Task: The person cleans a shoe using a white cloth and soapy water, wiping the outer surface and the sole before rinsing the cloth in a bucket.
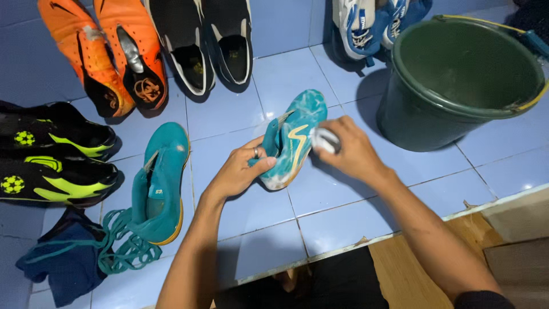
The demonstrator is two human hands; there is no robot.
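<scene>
Two bare forearms reach forward from the bottom edge of the view over a blue tiled floor [343,223]. Left hand [240,171], with a ring on one finger, is clamped around the heel opening of a teal shoe [294,134], holding it tilted on its side near the middle of the floor. Right hand [349,149] is closed on a small pale cloth or sponge [325,139], pressed against the shoe's side.

This shoe's upper looks wet and streaked with white, perhaps foam; cleaning seems to be under way rather than finished, though how much of it has been gone over cannot be told. Its mate, a second teal shoe [160,183], lies toward the left with loose teal laces [123,249] trailing beside a dark blue cloth [66,266], and appears untouched.

Along the far edge lean orange shoes [111,54], black slip-on shoes [209,43] and blue and white shoes [369,23]. Black and yellow shoes [54,160] rest at the left edge. A green bucket [412,117] stands at the far right, just beyond the right hand; its inside is too dim to tell whether it holds water.
</scene>
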